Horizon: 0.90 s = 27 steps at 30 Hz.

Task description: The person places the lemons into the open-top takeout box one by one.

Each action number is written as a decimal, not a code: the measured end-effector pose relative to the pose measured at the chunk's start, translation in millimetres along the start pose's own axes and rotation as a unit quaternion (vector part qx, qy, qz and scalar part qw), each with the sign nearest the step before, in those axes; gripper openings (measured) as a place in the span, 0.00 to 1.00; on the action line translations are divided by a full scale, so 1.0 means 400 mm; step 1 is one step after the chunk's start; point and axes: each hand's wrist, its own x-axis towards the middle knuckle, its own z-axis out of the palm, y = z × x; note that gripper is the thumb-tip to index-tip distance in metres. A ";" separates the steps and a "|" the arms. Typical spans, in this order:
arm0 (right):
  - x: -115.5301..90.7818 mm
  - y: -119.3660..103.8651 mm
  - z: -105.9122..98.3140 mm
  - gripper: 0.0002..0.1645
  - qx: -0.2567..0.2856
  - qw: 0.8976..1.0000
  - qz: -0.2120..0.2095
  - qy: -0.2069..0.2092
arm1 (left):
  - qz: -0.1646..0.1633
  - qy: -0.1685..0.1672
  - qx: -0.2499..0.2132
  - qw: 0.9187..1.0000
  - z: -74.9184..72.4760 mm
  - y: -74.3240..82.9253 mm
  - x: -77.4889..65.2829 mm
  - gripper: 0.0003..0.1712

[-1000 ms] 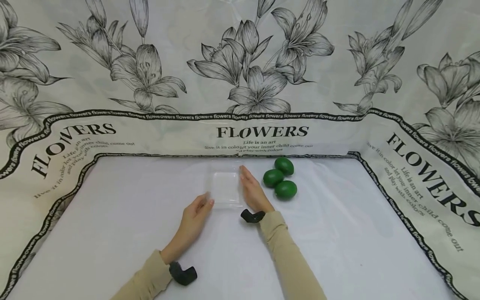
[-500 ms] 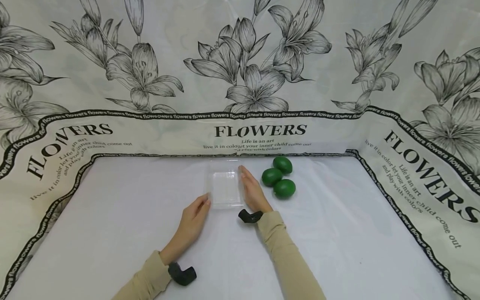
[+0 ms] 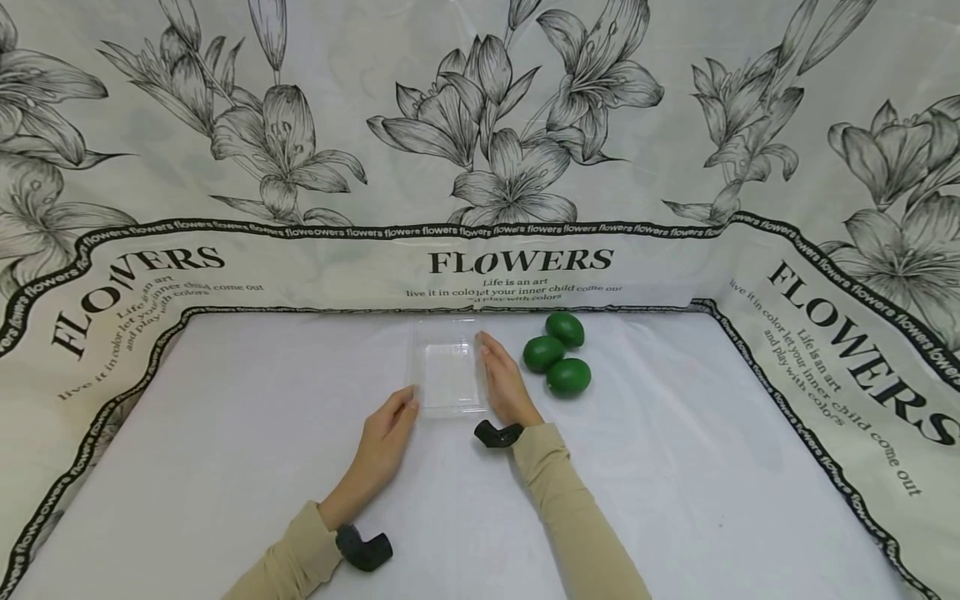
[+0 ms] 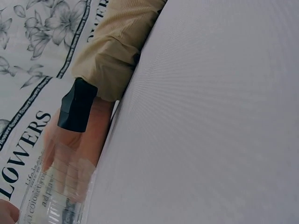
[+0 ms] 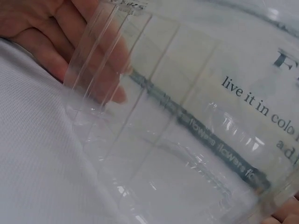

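On the white table stands a clear plastic box (image 3: 450,375), hard to make out against the cloth, with ridged walls in the right wrist view. My left hand (image 3: 386,437) touches its near left side, the fingers lying along the wall; through the plastic those fingers (image 5: 105,70) look fairly straight. Along the right side rests my right hand (image 3: 510,387), its fingers extended against the wall. In the left wrist view, the right hand (image 4: 96,126) shows partly behind the plastic. Just right of it lie three green limes: one at the back (image 3: 564,330), a middle lime (image 3: 543,354) and a front lime (image 3: 568,377).
A white cloth covers the table (image 3: 712,467). Behind and at both sides hangs a flower-printed curtain (image 3: 517,175) with a black-edged border, close behind the box and limes. Each wrist carries a black mount (image 3: 365,548).
The whole view has shifted slightly. Both hands stay at the sides of the box, and the left hand has moved very slightly left. The limes lie as before.
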 end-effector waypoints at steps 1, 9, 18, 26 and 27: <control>0.000 -0.001 0.000 0.31 0.001 1.000 -0.002 -0.002 | 0.000 -0.001 0.000 1.000 0.000 0.000 0.000 0.26; -0.002 -0.005 0.002 0.32 -0.001 1.000 0.000 -0.005 | -0.002 -0.001 0.002 1.000 0.000 0.003 0.001 0.26; -0.002 -0.001 -0.002 0.35 -0.006 1.000 -0.011 -0.022 | -0.022 -0.007 -0.015 1.000 -0.004 0.008 0.006 0.29; -0.004 -0.002 -0.004 0.39 -0.004 0.999 0.004 -0.039 | 0.077 0.003 0.038 0.996 -0.028 -0.007 0.024 0.31; -0.004 -0.002 -0.004 0.39 -0.003 0.999 0.005 -0.038 | 0.100 0.004 0.058 0.993 -0.030 -0.010 0.026 0.32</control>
